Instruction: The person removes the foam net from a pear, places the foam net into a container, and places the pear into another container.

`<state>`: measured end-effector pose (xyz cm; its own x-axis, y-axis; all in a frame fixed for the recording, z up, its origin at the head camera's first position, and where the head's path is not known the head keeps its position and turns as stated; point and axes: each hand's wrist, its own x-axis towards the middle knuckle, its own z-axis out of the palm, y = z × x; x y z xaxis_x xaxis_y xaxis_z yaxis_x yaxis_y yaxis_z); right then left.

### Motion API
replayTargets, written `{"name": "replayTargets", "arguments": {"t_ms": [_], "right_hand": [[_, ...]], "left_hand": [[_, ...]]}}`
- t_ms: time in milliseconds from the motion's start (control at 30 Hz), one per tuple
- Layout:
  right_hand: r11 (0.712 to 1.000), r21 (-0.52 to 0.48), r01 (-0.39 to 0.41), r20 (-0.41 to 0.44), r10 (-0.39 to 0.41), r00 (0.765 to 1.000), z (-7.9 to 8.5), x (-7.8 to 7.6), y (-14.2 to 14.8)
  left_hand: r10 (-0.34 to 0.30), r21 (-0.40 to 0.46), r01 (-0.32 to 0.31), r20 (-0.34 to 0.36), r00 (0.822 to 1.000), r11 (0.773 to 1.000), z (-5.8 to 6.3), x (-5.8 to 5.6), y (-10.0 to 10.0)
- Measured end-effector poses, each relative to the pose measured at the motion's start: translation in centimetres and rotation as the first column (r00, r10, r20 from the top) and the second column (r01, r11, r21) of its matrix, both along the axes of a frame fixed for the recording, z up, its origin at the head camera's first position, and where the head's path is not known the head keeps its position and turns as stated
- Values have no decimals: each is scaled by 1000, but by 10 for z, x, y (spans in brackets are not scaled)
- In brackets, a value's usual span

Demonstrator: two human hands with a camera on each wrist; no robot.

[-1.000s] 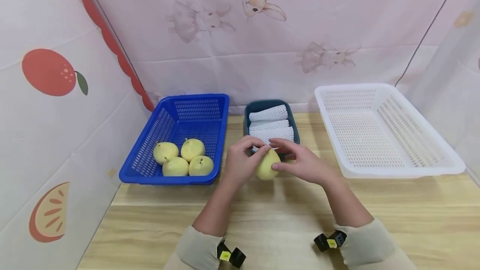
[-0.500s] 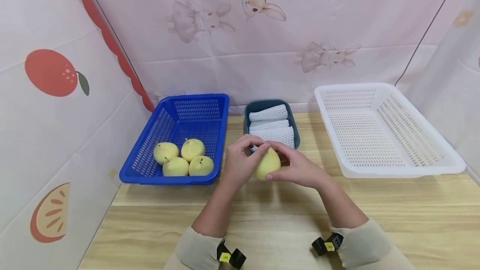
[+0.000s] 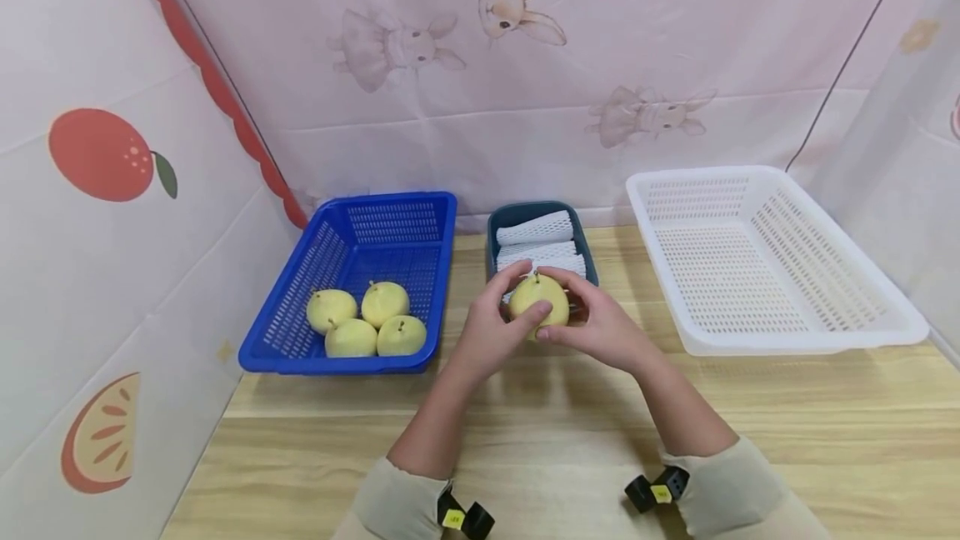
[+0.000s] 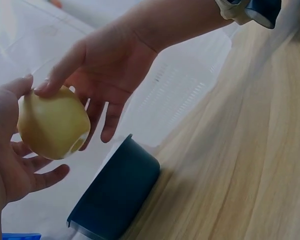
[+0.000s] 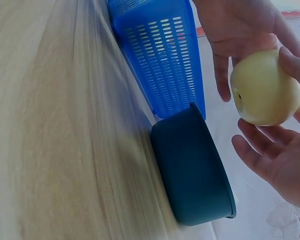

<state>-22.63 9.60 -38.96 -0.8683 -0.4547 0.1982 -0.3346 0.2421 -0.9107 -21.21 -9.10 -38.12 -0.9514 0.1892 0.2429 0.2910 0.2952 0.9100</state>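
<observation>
Between both hands a yellow pear (image 3: pixel 546 297) is held up in front of the small dark green bin (image 3: pixel 517 212), its stem pointing up in the head view. My left hand (image 3: pixel 489 330) grips it from the left, thumb across its near side. On the right side, the thumb and fingers of my right hand (image 3: pixel 606 330) hold the same pear. From the left wrist view, the pear (image 4: pixel 54 122) hangs above the table and apart from the bin (image 4: pixel 117 192). A small hollow shows in the pear's (image 5: pixel 265 89) underside in the right wrist view. White foam net sleeves (image 3: pixel 536 229) lie in the bin.
To the left stands a blue basket (image 3: pixel 448 257) with several pears (image 3: pixel 351 337) at its near end. A large white basket (image 3: pixel 678 319) stands to the right. Behind them hangs a pink printed cloth (image 3: pixel 300 40). The wooden table (image 3: pixel 555 440) reaches toward me.
The pear has been turned between the hands, so its stem now faces up into view. Both hands have shifted their fingers around it. The head view has tilted slightly.
</observation>
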Motion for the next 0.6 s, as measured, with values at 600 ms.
{"name": "replayTargets", "arguments": {"t_ms": [600], "right_hand": [[985, -164, -53, 78, 67, 995, 4, 0, -1]], "left_hand": [[29, 160, -25, -23, 999, 987, 1, 1, 5]]}}
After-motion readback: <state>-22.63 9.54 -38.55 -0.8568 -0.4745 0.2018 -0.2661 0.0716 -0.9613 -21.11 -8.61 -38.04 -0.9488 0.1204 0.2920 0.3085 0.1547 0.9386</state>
